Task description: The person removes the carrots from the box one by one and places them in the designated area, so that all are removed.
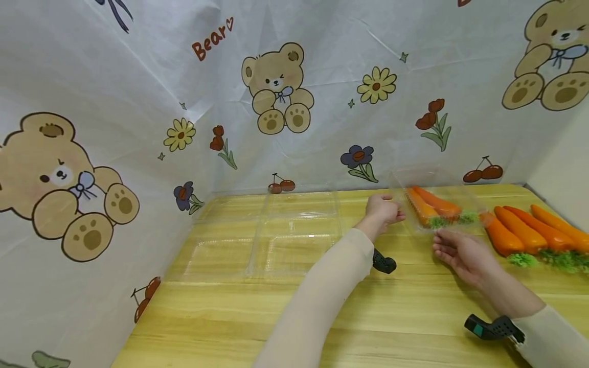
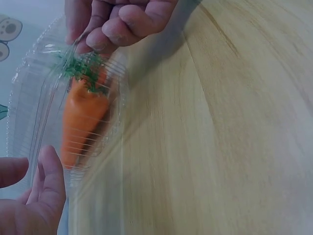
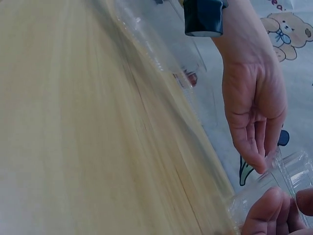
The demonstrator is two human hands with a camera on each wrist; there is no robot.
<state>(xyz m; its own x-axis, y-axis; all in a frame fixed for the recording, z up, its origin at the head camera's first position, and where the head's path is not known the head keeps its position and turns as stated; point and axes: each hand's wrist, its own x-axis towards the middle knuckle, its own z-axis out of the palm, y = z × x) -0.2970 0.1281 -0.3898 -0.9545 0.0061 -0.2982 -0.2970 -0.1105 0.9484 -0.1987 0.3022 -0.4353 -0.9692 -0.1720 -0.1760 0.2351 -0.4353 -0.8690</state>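
A clear plastic clamshell box stands at the right of the table, with carrots and their green tops inside. My right hand pinches the box's near rim between thumb and fingers. At the left side of the box is my left hand, its fingers extended. The left wrist view shows the left hand's fingers and thumb apart beside the box, while the right hand grips the rim by the carrot tops. The left fingertips meet the box's corner in the right wrist view.
Several loose carrots lie right of the box. Open clear plastic boxes stand on the left half of the wooden table. A bear-print cloth hangs behind and to the left.
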